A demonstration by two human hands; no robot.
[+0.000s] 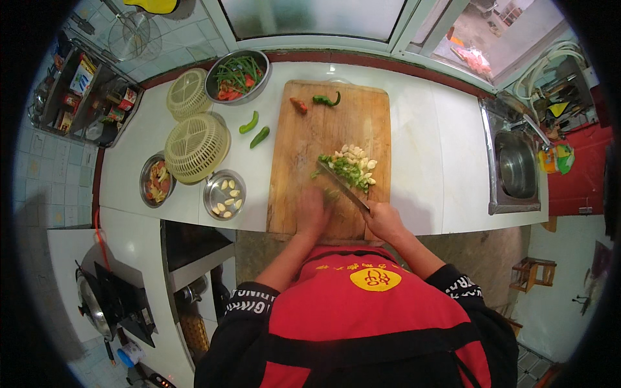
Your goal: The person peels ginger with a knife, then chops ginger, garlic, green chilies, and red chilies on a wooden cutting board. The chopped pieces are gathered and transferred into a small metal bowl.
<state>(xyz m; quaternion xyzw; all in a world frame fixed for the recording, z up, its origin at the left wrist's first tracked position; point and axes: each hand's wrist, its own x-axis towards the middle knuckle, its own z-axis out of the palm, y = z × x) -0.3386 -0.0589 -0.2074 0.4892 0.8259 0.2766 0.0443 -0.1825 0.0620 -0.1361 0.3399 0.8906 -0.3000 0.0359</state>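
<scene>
My right hand (384, 220) grips the handle of a kitchen knife (343, 185), its blade slanting up and left over a wooden cutting board (296, 140). My left hand (313, 209) is motion-blurred over the board's lower part, left of the blade; whether it holds anything is unclear. Chopped green pepper (348, 170) lies along the blade's far side, touching a heap of garlic pieces (353, 154). Some green bits near my left fingers are blurred. At the board's far end are a whole green pepper (326, 100) and a red pepper piece (299, 105).
Left of the board lie two green peppers (260, 137), a metal dish of garlic cloves (211, 195), two upturned plastic baskets (196, 148), a bowl of mixed food (144, 186), and a metal bowl with green and red vegetables (264, 80). A sink (516, 165) is at right, a pan (89, 300) lower left.
</scene>
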